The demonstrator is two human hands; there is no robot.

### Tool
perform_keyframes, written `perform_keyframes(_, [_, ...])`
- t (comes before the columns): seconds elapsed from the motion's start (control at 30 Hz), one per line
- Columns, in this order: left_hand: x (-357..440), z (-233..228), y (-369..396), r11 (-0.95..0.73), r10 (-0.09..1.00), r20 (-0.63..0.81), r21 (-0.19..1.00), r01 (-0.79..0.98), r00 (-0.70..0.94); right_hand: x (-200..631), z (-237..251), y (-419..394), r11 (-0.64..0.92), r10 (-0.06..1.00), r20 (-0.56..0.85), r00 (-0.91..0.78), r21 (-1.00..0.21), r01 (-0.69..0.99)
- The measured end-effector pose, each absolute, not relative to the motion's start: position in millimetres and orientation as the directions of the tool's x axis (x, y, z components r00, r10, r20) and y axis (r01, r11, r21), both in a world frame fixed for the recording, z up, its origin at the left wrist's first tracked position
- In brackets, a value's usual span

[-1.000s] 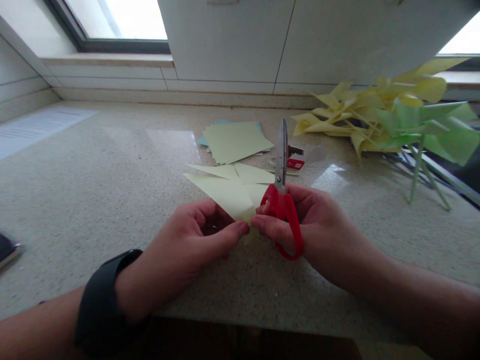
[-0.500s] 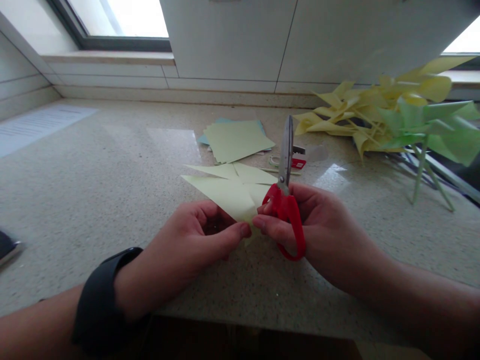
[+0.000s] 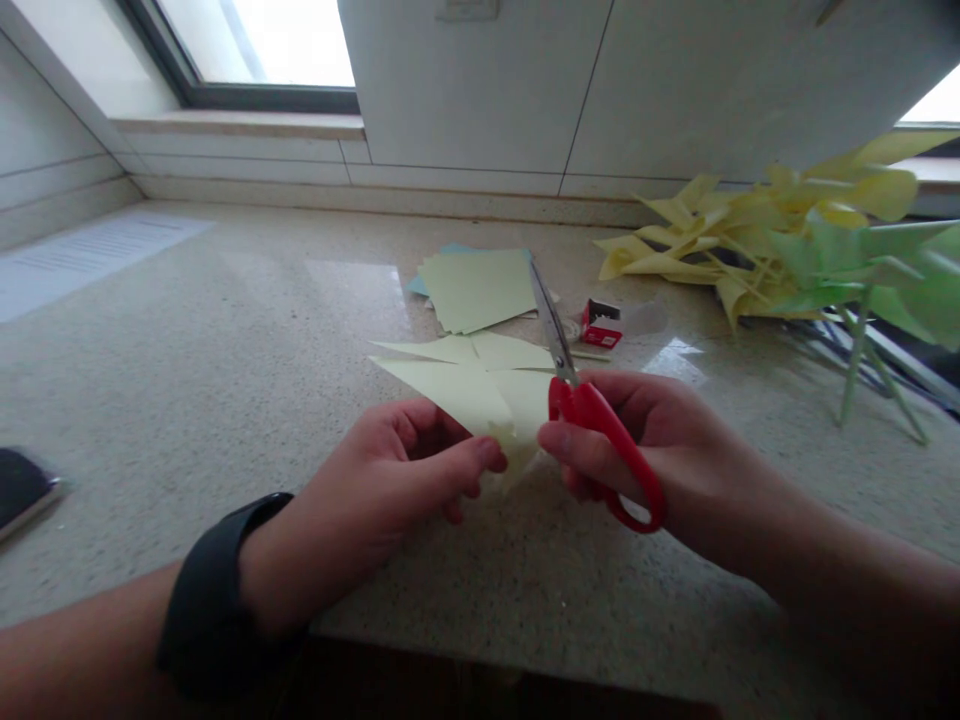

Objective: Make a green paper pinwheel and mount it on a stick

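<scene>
Holding red scissors (image 3: 600, 440) — unlabelled — and paper (image 3: 480, 390)

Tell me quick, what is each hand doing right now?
Left hand: closed, pinching the pale green paper.
Right hand: closed around the red scissors, blades shut.

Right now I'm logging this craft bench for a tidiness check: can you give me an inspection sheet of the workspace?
Surface: speckled stone counter, glossy.
Job's things: pale green cut paper; red-handled scissors, blades closed.
Clutter: paper stack, small red box, yellow and green paper pinwheels, dark object at left edge.
Grippers: left hand pinches the paper; right hand holds the scissors.
Cables: nothing seen.
Surroundings: window, white cabinets.
</scene>
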State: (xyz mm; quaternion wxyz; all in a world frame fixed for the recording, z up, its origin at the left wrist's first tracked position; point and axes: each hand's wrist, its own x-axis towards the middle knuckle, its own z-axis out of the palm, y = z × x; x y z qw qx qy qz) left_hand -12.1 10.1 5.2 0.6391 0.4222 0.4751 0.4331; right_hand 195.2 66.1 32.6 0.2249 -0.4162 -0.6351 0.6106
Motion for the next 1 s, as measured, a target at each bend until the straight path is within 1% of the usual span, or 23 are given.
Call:
perform_keyframes(0.07, [-12.8,3.9,10.3,0.272,0.956,-0.245,0.946,-0.177,0.162,202.2,38.3,71.5,-0.095,0.774,-0.227,-0.591,-0.965,0.246])
perform_keyframes(0.13, [-13.3,3.1,10.9,0.273,0.958,-0.248,0.941,-0.198,0.142,209.7,44.3,75.2,-0.111,0.721,-0.245,-0.648,-0.964,0.24])
perform_keyframes(0.2, [-13.3,3.3,11.8,0.27,0.961,-0.249,0.938,-0.219,0.119,217.4,47.9,76.1,-0.128,0.664,-0.299,-0.685,-0.948,0.29])
perform_keyframes(0.27, [-12.8,4.1,12.6,0.262,0.964,-0.243,0.935,-0.238,0.106,224.9,47.5,74.5,-0.11,0.628,-0.376,-0.681,-0.91,0.4])
perform_keyframes(0.33, [-11.9,4.8,13.1,0.255,0.967,-0.238,0.931,-0.261,0.095,231.6,43.2,71.6,-0.074,0.629,-0.407,-0.663,-0.88,0.47])
perform_keyframes(0.4, [-11.2,4.9,13.3,0.253,0.967,-0.239,0.925,-0.284,0.085,237.7,36.7,68.8,0.012,0.638,-0.406,-0.654,-0.844,0.536])
perform_keyframes(0.47, [-10.9,4.3,13.2,0.255,0.967,-0.243,0.919,-0.3,0.078,243.5,29.9,66.9,0.068,0.635,-0.403,-0.659,-0.821,0.567])
perform_keyframes(0.67, [-11.4,2.7,13.6,0.263,0.965,-0.252,0.905,-0.334,0.077,256.3,14.3,65.6,0.074,0.626,-0.444,-0.641,-0.784,0.616])
perform_keyframes(0.8, [-10.2,4.0,13.5,0.289,0.957,-0.279,0.892,-0.347,0.079,259.9,8.4,64.7,0.149,0.603,-0.432,-0.671,-0.765,0.626])
perform_keyframes(0.93, [-8.5,4.7,13.0,0.285,0.958,-0.274,0.903,-0.322,0.079,261.2,8.1,61.3,0.181,0.657,-0.419,-0.626,-0.719,0.671])
perform_keyframes(1.0, [-8.3,4.3,13.1,0.292,0.956,-0.283,0.902,-0.318,0.074,261.4,7.9,60.4,0.18,0.66,-0.427,-0.617,-0.708,0.683])
